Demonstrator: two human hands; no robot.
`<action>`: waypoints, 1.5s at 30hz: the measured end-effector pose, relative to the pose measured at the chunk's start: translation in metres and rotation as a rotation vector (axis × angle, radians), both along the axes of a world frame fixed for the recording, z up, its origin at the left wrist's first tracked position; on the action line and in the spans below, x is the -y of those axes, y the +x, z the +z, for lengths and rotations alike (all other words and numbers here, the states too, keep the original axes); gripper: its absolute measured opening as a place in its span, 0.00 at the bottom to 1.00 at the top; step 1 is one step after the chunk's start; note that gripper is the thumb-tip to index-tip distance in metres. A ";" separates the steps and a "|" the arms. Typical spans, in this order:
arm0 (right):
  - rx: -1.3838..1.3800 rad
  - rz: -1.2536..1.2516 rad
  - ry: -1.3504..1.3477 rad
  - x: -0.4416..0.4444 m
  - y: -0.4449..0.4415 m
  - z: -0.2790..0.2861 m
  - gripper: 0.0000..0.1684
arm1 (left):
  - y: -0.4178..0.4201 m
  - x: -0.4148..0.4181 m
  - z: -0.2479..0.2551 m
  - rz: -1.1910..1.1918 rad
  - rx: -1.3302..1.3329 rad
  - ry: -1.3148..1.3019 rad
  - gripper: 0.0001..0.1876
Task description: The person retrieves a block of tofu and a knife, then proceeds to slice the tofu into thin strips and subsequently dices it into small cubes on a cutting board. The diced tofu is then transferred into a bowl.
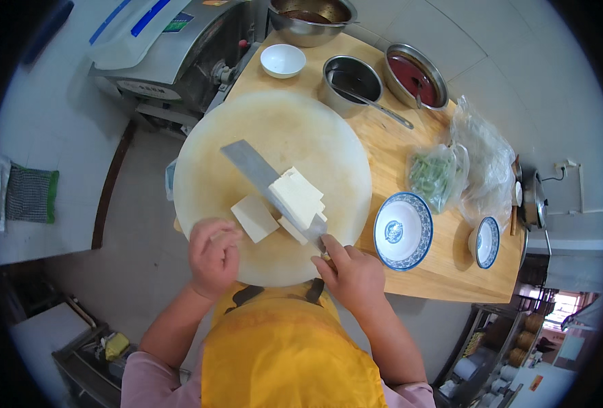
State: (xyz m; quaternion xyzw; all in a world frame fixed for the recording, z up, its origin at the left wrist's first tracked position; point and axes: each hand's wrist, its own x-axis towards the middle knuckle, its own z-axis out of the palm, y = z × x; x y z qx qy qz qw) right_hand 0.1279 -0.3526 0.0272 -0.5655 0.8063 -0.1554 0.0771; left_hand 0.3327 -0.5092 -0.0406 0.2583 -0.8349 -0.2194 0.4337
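Note:
My right hand (355, 273) grips the handle of a cleaver (253, 166), whose blade slants up and left across a round cutting board (281, 120). Against the blade's right side lies a stack of white tofu (297, 193), part of it showing below the blade near the handle. A separate flat piece of tofu (255, 218) rests on the board, left of the blade. Beside that piece, at the board's lower left edge, my left hand (214, 257) is raised with its fingers curled; whether it holds anything cannot be seen.
Behind the board stand a white bowl (283, 60), a metal pot with a ladle (352, 81), a basin of red sauce (416, 79) and a large metal bowl (311, 33). To the right are a patterned bowl (402, 232), a smaller bowl (486, 243) and bagged green vegetables (434, 176).

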 end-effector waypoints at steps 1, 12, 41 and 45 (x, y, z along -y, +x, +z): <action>-0.086 0.003 0.017 -0.002 0.000 -0.001 0.22 | -0.004 0.008 0.007 0.050 -0.031 -0.018 0.16; -0.363 0.069 -0.031 -0.011 -0.025 -0.020 0.24 | -0.111 0.082 0.059 -0.721 0.632 -0.105 0.33; 0.136 -0.104 0.188 -0.040 -0.007 0.013 0.21 | -0.112 0.117 0.038 -0.271 0.160 -0.037 0.13; 0.504 -0.215 0.148 -0.038 -0.001 0.031 0.23 | -0.032 0.072 0.009 -0.168 0.109 -0.124 0.10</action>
